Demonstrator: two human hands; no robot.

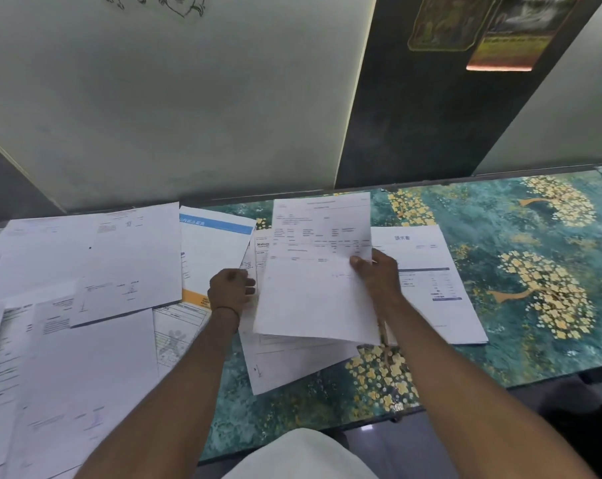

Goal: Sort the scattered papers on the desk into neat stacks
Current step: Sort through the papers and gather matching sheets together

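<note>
We see a printed sheet (313, 271) lifted and tilted at mid-picture, above a few sheets (292, 364) lying on the table (520, 354). The right hand (375, 271) reaches in from 5 o'clock and pinches its right edge, thumb on the face. The left hand (230, 288), coming from 7 o'clock, curls its fingers at the sheet's left edge; we cannot tell whether it grips. Scattered papers (85, 305) spread toward 9 o'clock, and one invoice (441, 305) lies toward 3 o'clock.

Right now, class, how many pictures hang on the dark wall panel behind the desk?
2. A gold-bordered picture high on the dark panel, and an orange-edged picture just right of it. Both are cut by the frame's top; others may be hidden above.
</note>
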